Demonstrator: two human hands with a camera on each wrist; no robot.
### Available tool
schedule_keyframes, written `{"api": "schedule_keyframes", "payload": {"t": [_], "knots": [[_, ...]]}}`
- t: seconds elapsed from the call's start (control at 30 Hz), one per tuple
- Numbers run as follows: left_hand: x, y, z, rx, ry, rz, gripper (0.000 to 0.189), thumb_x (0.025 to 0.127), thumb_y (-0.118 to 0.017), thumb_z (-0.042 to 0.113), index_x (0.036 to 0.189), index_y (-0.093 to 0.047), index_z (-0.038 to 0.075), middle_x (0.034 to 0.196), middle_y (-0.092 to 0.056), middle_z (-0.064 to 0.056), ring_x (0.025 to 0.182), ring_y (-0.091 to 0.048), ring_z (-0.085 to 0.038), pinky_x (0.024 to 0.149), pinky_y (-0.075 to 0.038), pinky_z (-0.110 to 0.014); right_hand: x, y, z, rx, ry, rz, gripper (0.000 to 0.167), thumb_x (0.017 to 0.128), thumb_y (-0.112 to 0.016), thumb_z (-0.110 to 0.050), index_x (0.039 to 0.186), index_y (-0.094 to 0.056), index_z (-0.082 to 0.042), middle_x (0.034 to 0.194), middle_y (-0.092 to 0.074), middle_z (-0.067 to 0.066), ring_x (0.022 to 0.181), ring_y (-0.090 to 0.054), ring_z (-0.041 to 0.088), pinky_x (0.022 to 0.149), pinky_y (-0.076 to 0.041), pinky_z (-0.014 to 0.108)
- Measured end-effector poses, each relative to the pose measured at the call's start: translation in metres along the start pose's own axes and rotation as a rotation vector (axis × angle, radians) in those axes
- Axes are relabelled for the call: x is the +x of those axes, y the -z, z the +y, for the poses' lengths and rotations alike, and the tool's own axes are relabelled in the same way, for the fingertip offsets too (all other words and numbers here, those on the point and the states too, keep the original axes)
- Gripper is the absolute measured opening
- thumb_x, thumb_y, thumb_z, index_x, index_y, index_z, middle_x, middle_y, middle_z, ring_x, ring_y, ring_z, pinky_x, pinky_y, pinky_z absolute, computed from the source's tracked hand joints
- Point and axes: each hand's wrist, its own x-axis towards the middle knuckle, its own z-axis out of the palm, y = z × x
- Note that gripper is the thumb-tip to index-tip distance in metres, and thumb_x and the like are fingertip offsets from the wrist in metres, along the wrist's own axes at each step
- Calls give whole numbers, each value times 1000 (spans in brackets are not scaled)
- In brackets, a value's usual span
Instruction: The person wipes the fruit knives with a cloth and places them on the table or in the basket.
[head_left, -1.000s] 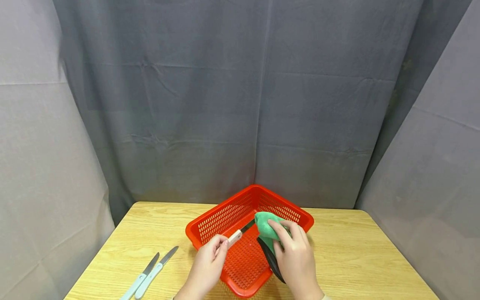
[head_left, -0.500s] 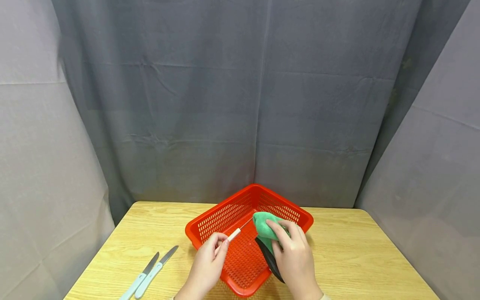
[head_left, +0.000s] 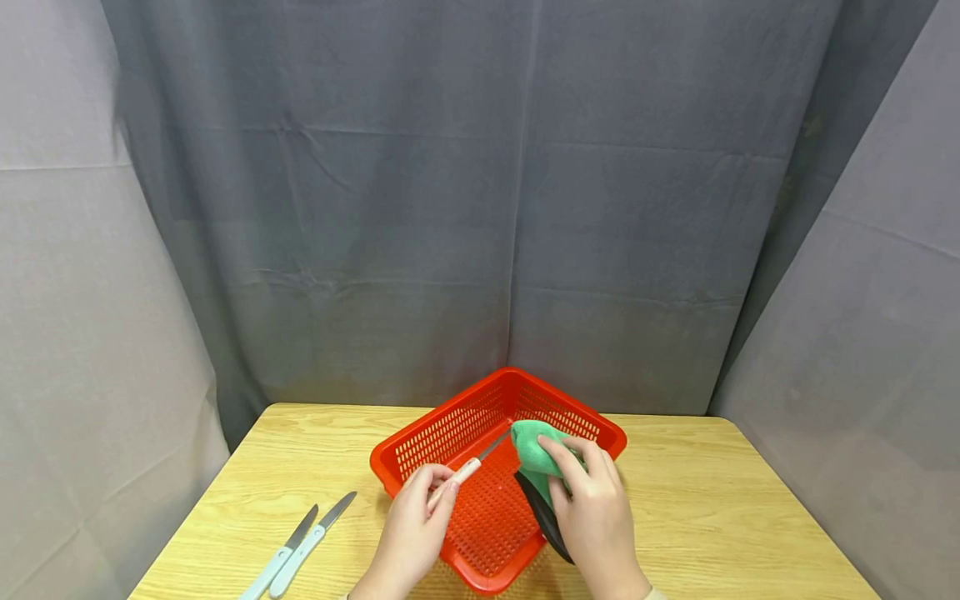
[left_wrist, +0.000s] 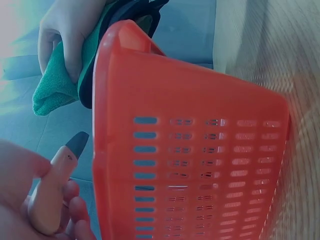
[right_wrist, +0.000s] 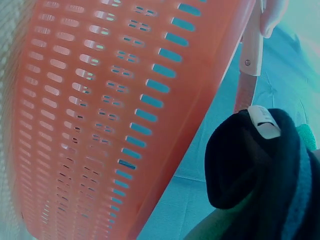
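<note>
Head view, lower centre: the left hand point(head_left: 415, 525) is closed on the pale handle of a knife point(head_left: 467, 472), gripping it between the thumb and bent fingers. The knife lies over the red basket point(head_left: 486, 586), its blade slanting toward the upper right and running up to the left edge of a green cloth point(head_left: 532, 446). In the left wrist view, at lower left, the same handle rests in the curled fingers — the dark blade points up, with a visible gap between it and the cloth. Contact between the two cannot be told for certain.

The right hand point(head_left: 597, 521), right of centre at the bottom of the head view, grips the cloth with bent fingers and thumb; a black part point(head_left: 546, 518) of the cloth hangs below, over the basket's near right side. In the right wrist view a white label point(right_wrist: 263, 121) shows on the black fabric.

Lower left of the head view: two knives point(head_left: 297, 560) with light blue handles lie side by side on the wooden table point(head_left: 712, 500), blades toward the upper right.
</note>
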Motion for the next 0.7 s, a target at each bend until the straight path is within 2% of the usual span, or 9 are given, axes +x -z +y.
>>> {"api": "schedule_keyframes", "payload": {"t": [0.13,0.33,0.53,0.7], "knots": [[0,0,0,49,-13,8,10,101,-64,22,109,-65,16,93,-59,6,78,-51,-4,70,-46,-23,0,1,0,-4,-7,-11,52,71,-81,8,116,-76,-16,107,-66,13,89,-64,31,80,-54,45],[1,2,1,137,-36,15,7,100,-66,21,106,-66,17,89,-57,8,83,-49,-8,73,-44,-25,1,0,1,-30,30,8,57,66,-84,10,115,-76,-16,104,-67,12,86,-64,30,75,-56,44],[2,3,1,205,-70,51,10,97,-69,18,106,-66,16,89,-55,10,86,-50,-10,75,-43,-28,2,1,0,-33,31,5,57,66,-85,10,116,-76,-16,104,-66,12,85,-64,28,73,-56,43],[8,4,0,267,-141,79,12,95,-72,15,104,-66,14,85,-54,9,82,-49,-10,73,-42,-28,1,0,0,-34,31,-1,58,65,-85,11,116,-76,-16,104,-66,12,85,-64,29,73,-56,43]]}}
